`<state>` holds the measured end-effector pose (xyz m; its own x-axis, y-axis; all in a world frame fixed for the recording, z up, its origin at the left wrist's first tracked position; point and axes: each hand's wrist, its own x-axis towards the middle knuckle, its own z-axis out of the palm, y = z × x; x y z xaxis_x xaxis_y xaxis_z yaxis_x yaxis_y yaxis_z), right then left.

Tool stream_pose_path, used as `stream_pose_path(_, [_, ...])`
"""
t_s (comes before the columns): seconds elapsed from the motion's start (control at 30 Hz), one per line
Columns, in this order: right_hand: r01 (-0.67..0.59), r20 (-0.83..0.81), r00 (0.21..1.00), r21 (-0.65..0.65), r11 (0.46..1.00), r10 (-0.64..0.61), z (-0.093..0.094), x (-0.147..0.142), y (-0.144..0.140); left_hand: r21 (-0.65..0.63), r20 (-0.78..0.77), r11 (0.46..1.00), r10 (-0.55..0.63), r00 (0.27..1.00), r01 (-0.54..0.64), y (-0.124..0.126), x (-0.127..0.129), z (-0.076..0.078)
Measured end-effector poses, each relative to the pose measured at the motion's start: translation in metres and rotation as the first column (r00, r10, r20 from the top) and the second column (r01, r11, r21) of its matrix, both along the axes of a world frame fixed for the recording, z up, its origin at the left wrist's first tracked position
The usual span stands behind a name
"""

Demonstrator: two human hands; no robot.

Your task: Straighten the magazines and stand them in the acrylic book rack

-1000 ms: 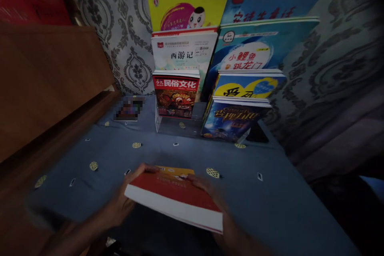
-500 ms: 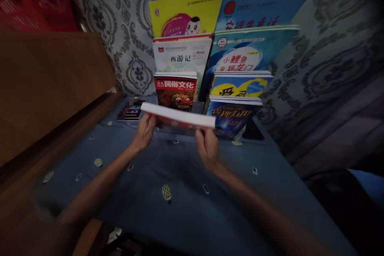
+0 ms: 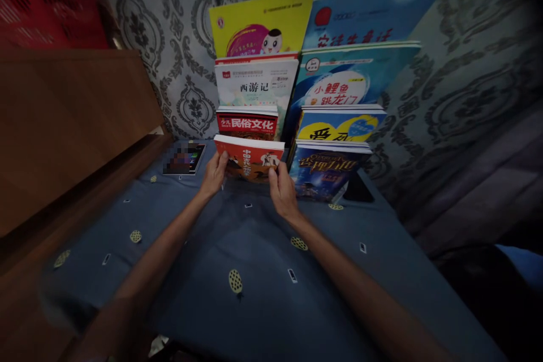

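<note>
Between my two hands a red book (image 3: 250, 159) stands nearly upright, its white page edge on top and its cover facing me. My left hand (image 3: 215, 172) grips its left side, and my right hand (image 3: 283, 189) pinches its lower right edge. Directly behind it is another red book (image 3: 247, 122), partly covered. Farther back in that left column are a white book (image 3: 254, 83) and a yellow book (image 3: 263, 20). To the right stand a dark blue book (image 3: 328, 172), a yellow-and-blue book (image 3: 341, 123), a teal book (image 3: 352, 73) and a large blue book (image 3: 377, 11).
A blue patterned cloth (image 3: 190, 288) covers the table. At its back left lies a phone or small tablet (image 3: 183, 159), partly blurred. A dark flat object (image 3: 360, 188) sits beside the right column. Wooden furniture (image 3: 72, 124) with a red crate (image 3: 46, 5) on top borders the left.
The red book has swung from tilted, page edge toward me, to nearly upright in front of the left column. Both hands kept hold, and my right hand shifted slightly left.
</note>
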<state>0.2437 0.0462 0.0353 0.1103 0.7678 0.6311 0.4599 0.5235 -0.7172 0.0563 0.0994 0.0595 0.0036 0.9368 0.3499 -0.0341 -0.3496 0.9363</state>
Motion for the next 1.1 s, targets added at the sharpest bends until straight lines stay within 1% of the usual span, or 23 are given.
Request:
stream_pose_path(0.07, [0.020,0.018,1.000,-0.015,1.000,-0.020,-0.005,-0.002,0.007,0.083,-0.099,0.996,0.048,0.994,-0.040,0.002,-0.001,-0.002])
stream_pose_path(0.13, [0.063,0.057,0.997,-0.029,0.998,-0.061,-0.011,-0.003,0.013,0.218,-0.248,0.970,0.164,0.955,-0.110,0.004,-0.004,-0.003])
stream_pose_path(0.17, [0.090,0.082,0.993,-0.034,0.995,-0.087,-0.013,-0.004,0.017,0.291,-0.322,0.945,0.245,0.915,-0.151,0.005,-0.006,-0.002])
stream_pose_path(0.23, [0.150,0.138,0.980,-0.040,0.988,-0.143,-0.016,-0.004,0.022,0.410,-0.440,0.888,0.393,0.807,-0.209,0.007,-0.010,-0.001])
stream_pose_path(0.3, [0.213,0.195,0.960,-0.047,0.976,-0.201,-0.018,-0.005,0.025,0.464,-0.516,0.857,0.467,0.718,-0.224,0.010,-0.014,0.000])
stream_pose_path(0.33, [0.243,0.221,0.948,-0.049,0.969,-0.227,-0.019,-0.006,0.026,0.471,-0.538,0.853,0.480,0.693,-0.225,0.011,-0.015,0.000])
stream_pose_path(0.4, [0.294,0.258,0.926,-0.031,0.955,-0.277,-0.019,-0.006,0.025,0.474,-0.562,0.852,0.487,0.668,-0.223,0.014,-0.016,-0.001])
stream_pose_path(0.47, [0.304,0.239,0.924,0.019,0.953,-0.299,-0.019,-0.006,0.024,0.480,-0.573,0.847,0.498,0.651,-0.226,0.015,-0.016,-0.003])
stream_pose_path(0.57, [0.289,0.167,0.940,0.080,0.954,-0.299,-0.020,-0.005,0.023,0.488,-0.578,0.840,0.514,0.634,-0.237,0.016,-0.014,-0.007])
stream_pose_path(0.67, [0.278,0.142,0.947,0.091,0.956,-0.289,-0.021,-0.004,0.023,0.495,-0.566,0.836,0.517,0.641,-0.237,0.017,-0.013,-0.008])
stream_pose_path(0.77, [0.277,0.155,0.944,0.097,0.956,-0.290,-0.022,-0.004,0.024,0.508,-0.557,0.832,0.514,0.653,-0.222,0.018,-0.012,-0.009])
stream_pose_path(0.93, [0.275,0.178,0.940,0.102,0.956,-0.290,-0.022,-0.004,0.025,0.502,-0.537,0.832,0.515,0.668,-0.238,0.019,-0.010,-0.010])
stream_pose_path(1.1, [0.275,0.190,0.938,0.101,0.956,-0.290,-0.024,-0.002,0.027,0.505,-0.524,0.832,0.506,0.685,-0.229,0.020,-0.009,-0.011])
